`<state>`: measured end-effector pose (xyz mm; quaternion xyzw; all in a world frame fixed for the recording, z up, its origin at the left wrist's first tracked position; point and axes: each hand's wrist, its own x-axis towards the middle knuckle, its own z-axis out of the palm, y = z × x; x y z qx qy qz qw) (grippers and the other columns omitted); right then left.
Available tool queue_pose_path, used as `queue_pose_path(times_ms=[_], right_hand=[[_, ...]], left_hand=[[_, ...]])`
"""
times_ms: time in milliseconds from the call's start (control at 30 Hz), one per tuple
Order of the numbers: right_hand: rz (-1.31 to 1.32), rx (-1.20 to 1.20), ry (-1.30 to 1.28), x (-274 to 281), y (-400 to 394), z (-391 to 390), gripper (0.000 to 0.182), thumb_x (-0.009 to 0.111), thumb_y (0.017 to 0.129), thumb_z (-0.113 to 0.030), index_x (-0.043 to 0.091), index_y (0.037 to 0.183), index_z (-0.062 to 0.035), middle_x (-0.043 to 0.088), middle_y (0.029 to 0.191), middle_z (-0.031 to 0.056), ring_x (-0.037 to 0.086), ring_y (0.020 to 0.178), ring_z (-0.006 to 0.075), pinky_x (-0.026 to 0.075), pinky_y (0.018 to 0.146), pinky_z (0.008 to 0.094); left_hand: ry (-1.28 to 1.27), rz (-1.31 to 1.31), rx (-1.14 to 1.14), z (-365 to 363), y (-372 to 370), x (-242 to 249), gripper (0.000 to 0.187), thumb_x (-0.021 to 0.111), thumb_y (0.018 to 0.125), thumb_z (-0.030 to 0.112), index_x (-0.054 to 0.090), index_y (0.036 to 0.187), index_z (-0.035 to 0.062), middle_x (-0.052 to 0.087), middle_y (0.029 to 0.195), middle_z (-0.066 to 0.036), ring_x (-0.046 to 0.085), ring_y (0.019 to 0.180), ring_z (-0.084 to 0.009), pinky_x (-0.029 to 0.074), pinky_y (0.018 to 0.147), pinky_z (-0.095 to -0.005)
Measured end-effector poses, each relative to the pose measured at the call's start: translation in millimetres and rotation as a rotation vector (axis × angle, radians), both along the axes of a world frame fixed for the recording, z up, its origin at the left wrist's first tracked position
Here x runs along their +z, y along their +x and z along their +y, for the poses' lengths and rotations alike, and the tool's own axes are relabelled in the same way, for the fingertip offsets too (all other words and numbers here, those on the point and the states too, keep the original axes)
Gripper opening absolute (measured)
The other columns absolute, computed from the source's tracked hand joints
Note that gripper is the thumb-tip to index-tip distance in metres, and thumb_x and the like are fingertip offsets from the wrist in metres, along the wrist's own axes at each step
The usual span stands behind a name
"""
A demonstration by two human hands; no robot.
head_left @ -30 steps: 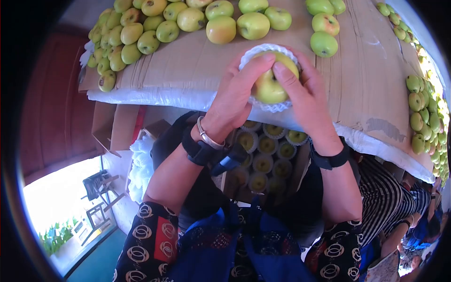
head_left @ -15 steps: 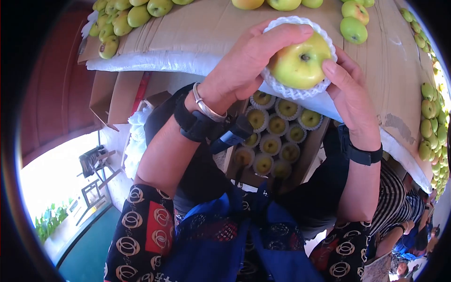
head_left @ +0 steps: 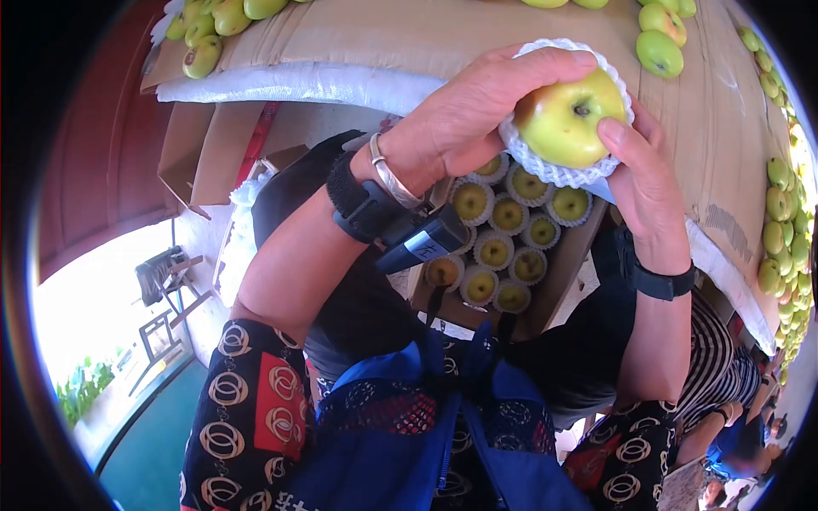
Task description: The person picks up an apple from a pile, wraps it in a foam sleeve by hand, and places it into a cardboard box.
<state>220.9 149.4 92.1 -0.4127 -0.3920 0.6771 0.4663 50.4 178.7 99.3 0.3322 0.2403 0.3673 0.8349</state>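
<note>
From here I see my left hand and right hand gripping a yellow-green round apple in a white foam net sleeve, above a brown cardboard box of sleeved apples.

The apple in its white foam net has come closer to the person's head. The left hand and right hand, whose thumbs had nearly met across the fruit, now have them spread apart, with its dark dimple bare between them.
</note>
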Motion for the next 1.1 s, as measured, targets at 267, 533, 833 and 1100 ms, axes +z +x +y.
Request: queue_pose_path(times_ms=[267, 533, 833, 1100], right_hand=[[0.036, 0.078, 0.019, -0.4, 13.2, 1.0, 0.065, 0.06, 0.079, -0.033, 0.035, 0.126, 0.0045, 0.047, 0.124, 0.017, 0.048, 0.113, 0.026, 0.038, 0.098, 0.0397], [0.086, 0.044, 0.02, -10.1, 11.6, -17.8, 0.077, 0.061, 0.075, -0.046, 0.033, 0.128, 0.0027, 0.046, 0.126, 0.0173, 0.048, 0.114, 0.0269, 0.039, 0.098, 0.0398], [0.087, 0.327, -0.658, -88.6, -24.6, -103.7, 0.055, 0.066, 0.076, -0.018, 0.043, 0.121, 0.0028, 0.057, 0.109, 0.0115, 0.058, 0.099, 0.0197, 0.046, 0.089, 0.0339], [-0.026, 0.174, -0.942, -170.8, -58.3, -159.4, 0.047, 0.067, 0.076, -0.019, 0.046, 0.114, 0.0005, 0.057, 0.107, 0.0102, 0.059, 0.093, 0.0188, 0.048, 0.082, 0.0321]], left_hand=[[0.228, 0.183, -0.178, 8.6, -27.8, 19.5, 0.076, 0.041, 0.083, 0.06, 0.029, 0.135, 0.0056, 0.031, 0.138, -0.012, 0.042, 0.114, -0.0238, 0.036, 0.092, -0.0348], [0.269, 0.318, 0.304, 22.5, -38.1, 4.5, 0.053, 0.044, 0.088, 0.044, 0.041, 0.122, 0.0037, 0.049, 0.116, -0.01, 0.05, 0.091, -0.0193, 0.04, 0.077, -0.0293], [0.154, 0.066, 0.249, 31.1, -52.3, 1.2, 0.031, 0.047, 0.089, 0.03, 0.047, 0.11, 0.0077, 0.054, 0.108, -0.008, 0.052, 0.088, -0.0165, 0.042, 0.075, -0.0282], [0.051, 0.148, 0.325, 31.7, -55.0, 9.7, 0.028, 0.049, 0.088, 0.028, 0.049, 0.107, 0.0079, 0.056, 0.104, -0.007, 0.052, 0.087, -0.0163, 0.042, 0.074, -0.0276]])
